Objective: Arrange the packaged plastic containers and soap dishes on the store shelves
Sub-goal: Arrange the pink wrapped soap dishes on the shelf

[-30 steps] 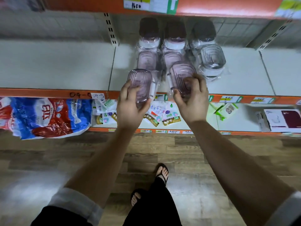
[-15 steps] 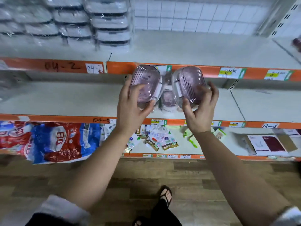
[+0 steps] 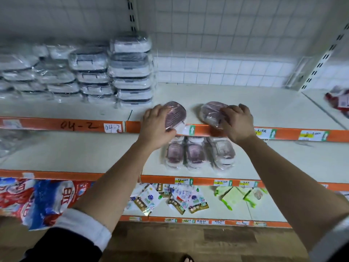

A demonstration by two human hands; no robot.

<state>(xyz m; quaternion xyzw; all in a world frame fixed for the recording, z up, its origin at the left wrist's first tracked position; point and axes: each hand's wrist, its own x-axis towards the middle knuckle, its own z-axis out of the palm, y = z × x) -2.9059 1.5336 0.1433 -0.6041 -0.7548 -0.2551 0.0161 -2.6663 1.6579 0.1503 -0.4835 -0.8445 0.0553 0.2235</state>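
Stacks of wrapped plastic containers (image 3: 130, 72) fill the left of the upper shelf (image 3: 264, 106), the nearest one standing just behind and to the left of where I am working. My left grip (image 3: 156, 127) is curled round the left soap dish (image 3: 175, 116), thumb at its near end. The dish lies to the right of my palm, its long axis running roughly front to back and its near end over the orange edge strip (image 3: 287, 134). Just beside it, apart, the right soap dish (image 3: 210, 112) sits at the same front lip, slanted a little, and my right grip (image 3: 237, 122) holds it from its right side. Both dishes lie between my hands with bare shelf straight behind them. I judge the coming move to be a push away from me, keeping the left dish clear of that stack.
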